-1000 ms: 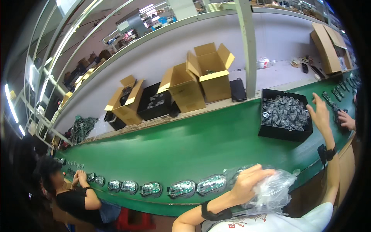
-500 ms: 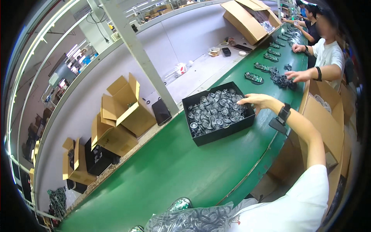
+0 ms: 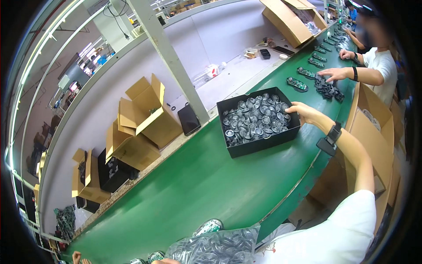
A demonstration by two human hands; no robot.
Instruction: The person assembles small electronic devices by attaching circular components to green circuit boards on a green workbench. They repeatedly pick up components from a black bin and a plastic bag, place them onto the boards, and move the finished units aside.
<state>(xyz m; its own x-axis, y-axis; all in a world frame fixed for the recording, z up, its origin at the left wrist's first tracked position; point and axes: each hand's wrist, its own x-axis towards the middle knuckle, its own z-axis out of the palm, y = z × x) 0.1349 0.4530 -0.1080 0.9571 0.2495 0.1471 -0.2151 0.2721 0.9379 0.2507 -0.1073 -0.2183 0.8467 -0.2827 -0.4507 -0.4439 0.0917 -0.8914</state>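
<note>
My right hand (image 3: 304, 113) grips the right wall of a black open box (image 3: 259, 148), thumb over the rim and the other fingers down the outside. The box stands tilted in view on the green belt, filled with small round clear-and-dark wheel-like parts (image 3: 255, 116). At the lower edge lies a clear plastic bag (image 3: 215, 246) of dark ring-shaped parts, close against my body. Only a sliver of my left hand (image 3: 166, 261) shows at the bag's lower left; its fingers are hidden. Green circuit boards in dark oval housings (image 3: 209, 226) lie beside the bag.
Farther along the green belt (image 3: 176, 189) lie several boards (image 3: 297, 84) and a heap of dark parts (image 3: 329, 89), beside a co-worker's hand (image 3: 332, 74). Open cartons (image 3: 160, 125) and a black tablet-like slab (image 3: 189, 119) line the left ledge. Another person's hand (image 3: 77, 258) shows lower left.
The box and my right hand sit slightly farther right and higher in view, as does most of the scene. A sliver of my left hand and another person's hand have appeared below.
</note>
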